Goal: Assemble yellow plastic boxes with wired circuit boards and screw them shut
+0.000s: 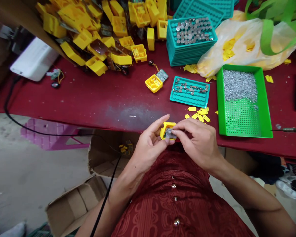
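Observation:
My left hand (150, 143) holds a small yellow plastic housing (163, 132) between thumb and fingers, just off the table's front edge. My right hand (197, 141) pinches the housing from the other side, with its fingertips on a small grey metal piece (171, 134) set in the opening. Much of the housing is hidden by my fingers. Beyond my hands, an open yellow housing (153, 83) lies on the red table cover (101, 102) beside a small circuit board (162, 75) with wires. Small yellow tags (199, 115) lie scattered near my right hand.
A teal tray of coin cells (190, 92) and a green tray of metal pins (244, 100) lie on the table. Stacked teal trays (191, 41) and a heap of yellow housings (96, 33) stand farther back. A black cable (51, 133) runs off the table's left.

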`<move>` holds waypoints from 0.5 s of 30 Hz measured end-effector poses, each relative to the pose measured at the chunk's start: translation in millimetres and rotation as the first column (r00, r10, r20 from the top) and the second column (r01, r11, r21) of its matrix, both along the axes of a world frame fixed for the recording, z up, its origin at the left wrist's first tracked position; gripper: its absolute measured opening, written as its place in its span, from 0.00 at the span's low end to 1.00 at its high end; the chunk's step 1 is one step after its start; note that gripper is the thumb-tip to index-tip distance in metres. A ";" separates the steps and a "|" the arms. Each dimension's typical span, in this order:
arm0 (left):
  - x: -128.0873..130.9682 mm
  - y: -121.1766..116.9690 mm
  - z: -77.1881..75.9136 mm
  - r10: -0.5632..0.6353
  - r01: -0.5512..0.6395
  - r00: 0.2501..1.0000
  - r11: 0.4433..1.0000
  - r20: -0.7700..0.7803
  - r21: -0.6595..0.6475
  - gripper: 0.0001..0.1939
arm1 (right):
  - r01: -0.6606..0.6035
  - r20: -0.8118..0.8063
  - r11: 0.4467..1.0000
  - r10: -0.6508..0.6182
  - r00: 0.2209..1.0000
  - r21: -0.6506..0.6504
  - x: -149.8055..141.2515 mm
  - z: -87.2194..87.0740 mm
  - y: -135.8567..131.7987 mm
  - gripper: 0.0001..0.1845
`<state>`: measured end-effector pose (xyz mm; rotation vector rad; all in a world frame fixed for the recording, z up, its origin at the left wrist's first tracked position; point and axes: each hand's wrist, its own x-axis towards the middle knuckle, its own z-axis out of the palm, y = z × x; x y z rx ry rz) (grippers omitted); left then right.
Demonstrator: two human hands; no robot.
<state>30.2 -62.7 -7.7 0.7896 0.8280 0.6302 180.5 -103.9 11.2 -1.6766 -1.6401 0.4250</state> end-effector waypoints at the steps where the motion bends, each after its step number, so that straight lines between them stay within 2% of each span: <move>1: -0.5 -0.1 -0.2 0.006 -0.006 1.000 1.000 -0.007 0.003 0.29 | 0.015 -0.007 1.000 -0.015 1.000 0.001 -0.7 -0.3 1.9 0.06; 8: -6.3 1.9 -0.8 0.049 -0.051 0.996 0.998 -0.070 -0.025 0.29 | 0.039 -0.090 0.998 -0.043 0.995 -0.039 -3.1 -5.1 13.0 0.06; 11: -7.2 1.8 -1.0 0.054 -0.058 0.996 0.997 -0.064 -0.059 0.29 | 0.003 -0.063 0.999 -0.005 0.998 -0.043 -4.6 -5.3 11.7 0.06; 15: -4.4 0.1 -2.5 0.101 -0.104 0.994 0.992 -0.050 -0.072 0.30 | -0.085 -0.013 0.996 0.085 0.996 0.020 -6.0 -5.5 5.6 0.10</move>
